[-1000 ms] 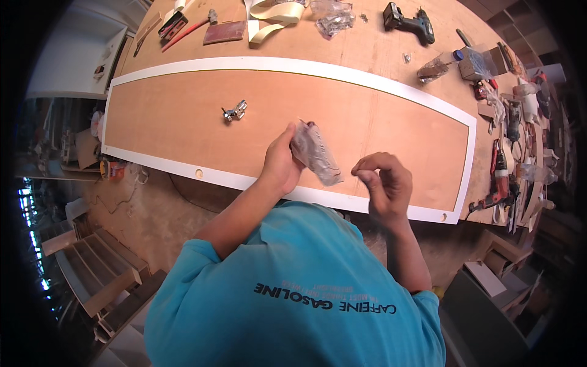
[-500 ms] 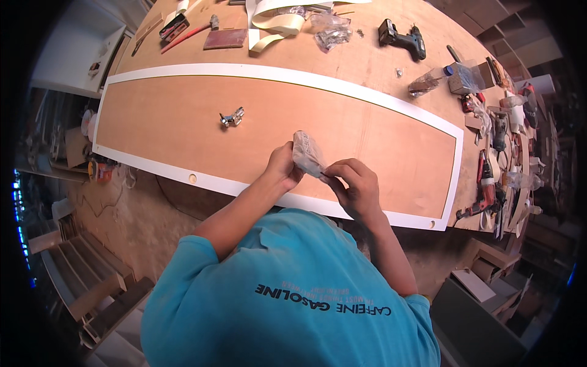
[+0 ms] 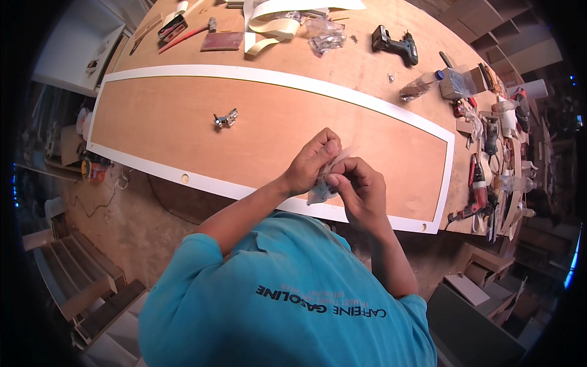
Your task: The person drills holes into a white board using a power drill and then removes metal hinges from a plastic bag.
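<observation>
Both hands hold a small translucent plastic bag [image 3: 319,192] over the near edge of a white frame [image 3: 244,71]. My left hand [image 3: 310,164] pinches the bag's upper edge from the left, and my right hand [image 3: 362,189] grips it from the right with thumb and bent fingers. The bag hangs down between them; what lies inside cannot be made out. Left of the hands, a shiny metal hinge [image 3: 225,118] rests on the wood surface inside the frame. Round holes [image 3: 185,178] are cut in the frame's near side.
Along the far side lie a hammer [image 3: 186,38], pale edging strips [image 3: 272,27], a clear plastic bag [image 3: 326,40] and a cordless drill [image 3: 396,46]. At right, a plastic bottle [image 3: 422,87] and a red power drill [image 3: 477,192] sit among cluttered tools on the wooden table [image 3: 342,67].
The bag has been turned from pointing up and away to hanging downward. My left hand has moved right and up to its top edge, closer to my right hand. The view shifted slightly.
</observation>
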Motion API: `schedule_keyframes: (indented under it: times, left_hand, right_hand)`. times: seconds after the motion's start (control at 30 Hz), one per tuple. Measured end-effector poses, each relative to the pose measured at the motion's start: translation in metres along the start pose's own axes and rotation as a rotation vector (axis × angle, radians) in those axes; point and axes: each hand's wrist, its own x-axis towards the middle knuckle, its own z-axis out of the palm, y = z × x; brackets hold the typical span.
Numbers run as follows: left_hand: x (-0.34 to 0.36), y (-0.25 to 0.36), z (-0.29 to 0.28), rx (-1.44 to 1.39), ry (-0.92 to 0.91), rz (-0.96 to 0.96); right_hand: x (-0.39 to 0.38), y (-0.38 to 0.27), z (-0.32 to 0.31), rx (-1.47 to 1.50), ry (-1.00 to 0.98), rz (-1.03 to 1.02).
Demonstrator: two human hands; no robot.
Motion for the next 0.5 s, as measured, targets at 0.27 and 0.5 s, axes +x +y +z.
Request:
schedule_keyframes:
  times: [0.27,0.5]
  left_hand:
    - [0.004,0.022,0.009,0.179,-0.193,-0.091]
    - [-0.003,0.008,0.056,0.337,0.193,-0.027]
  right_hand:
    - [-0.012,0.003,-0.052,0.155,0.104,0.011]
    - [-0.031,0.006,-0.039,-0.632,0.558,-0.139]
